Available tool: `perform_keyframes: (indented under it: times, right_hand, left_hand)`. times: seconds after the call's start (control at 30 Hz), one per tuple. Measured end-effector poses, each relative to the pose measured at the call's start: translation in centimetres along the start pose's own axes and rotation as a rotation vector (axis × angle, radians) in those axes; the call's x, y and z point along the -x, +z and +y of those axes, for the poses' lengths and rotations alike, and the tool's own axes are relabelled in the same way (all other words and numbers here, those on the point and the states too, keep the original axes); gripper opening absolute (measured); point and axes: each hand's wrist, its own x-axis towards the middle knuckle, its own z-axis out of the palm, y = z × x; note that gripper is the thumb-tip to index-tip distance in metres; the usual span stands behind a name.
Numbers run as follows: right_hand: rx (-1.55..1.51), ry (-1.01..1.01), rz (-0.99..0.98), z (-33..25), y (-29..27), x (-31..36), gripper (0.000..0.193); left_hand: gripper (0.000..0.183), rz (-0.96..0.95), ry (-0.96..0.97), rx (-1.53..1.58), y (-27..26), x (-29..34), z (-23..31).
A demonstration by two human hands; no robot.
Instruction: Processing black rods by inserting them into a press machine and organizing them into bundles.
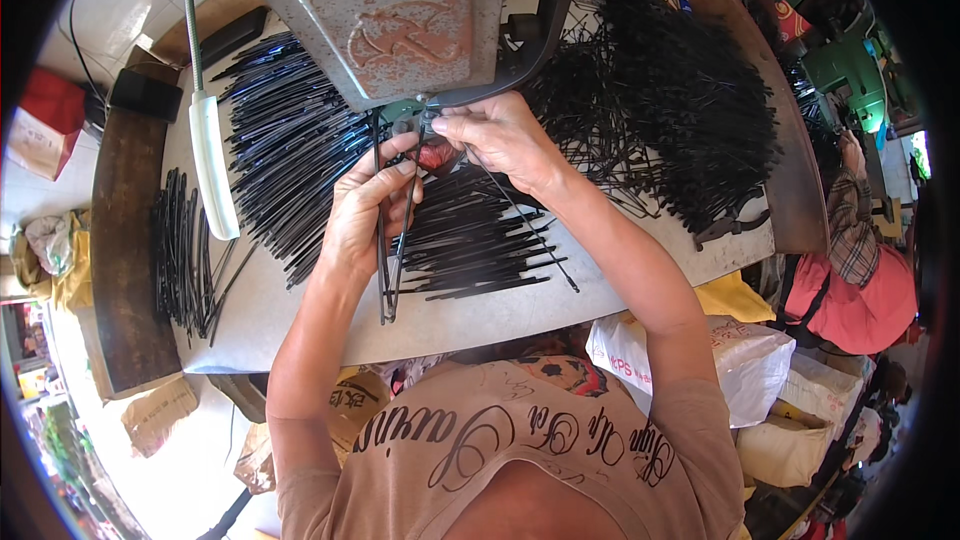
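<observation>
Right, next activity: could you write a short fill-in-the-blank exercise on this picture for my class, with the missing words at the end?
1. The left hand holds thin rods whose colour is ____.
2. In the picture, the lamp is to the ____ of the machine.
3. The shiny plastic bag beside the table is mostly ____ in colour.

Missing words: black; left; white.

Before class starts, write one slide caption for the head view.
Left hand and right hand hold thin black rods near a metal machine.
</observation>
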Motion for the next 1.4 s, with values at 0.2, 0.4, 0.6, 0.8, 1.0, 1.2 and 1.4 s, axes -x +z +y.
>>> perform_keyframes:
  times: [0.2, 0.4, 0.6, 0.8, 1.0, 1.2, 1.4]
  right_hand:
    - [-0.01, 0.048, 0.017, -0.4, 0.3, 0.2, 0.018]
    - [-0.003, 0.035, 0.015, -0.1, 0.0, 0.1, 0.017]
    - [-0.023, 0.077, 0.008, 0.1, 0.0, 0.1, 0.016]
    - [-0.075, 0.184, -0.031, 0.2, -0.5, 0.4, 0.017]
    - [-0.072, 0.187, -0.052, -0.4, -0.5, 2.0, 0.02]
    - [-0.159, 0.165, -0.013, 0.0, 0.4, 1.5, 0.019]
    - [-0.175, 0.141, 0.032, 0.5, 1.1, 1.0, 0.018]
  left_hand:
    - [0.028, 0.024, 0.024, -0.048, 0.0, 0.0, -0.1]
    - [0.027, 0.023, 0.035, -0.041, 0.3, 0.2, 0.0]
    - [0.027, 0.029, 0.018, -0.037, 0.2, 0.0, -0.2]
    - [0.014, 0.045, 0.039, -0.121, 0.2, 0.2, -0.2]
    - [0.011, 0.012, 0.028, -0.227, 0.0, 0.3, 0.2]
    - [0.014, 0.016, 0.08, -0.133, 0.9, -0.3, -0.6]
    - [0.013, -0.003, 0.131, -0.091, 0.9, -0.9, -1.2]
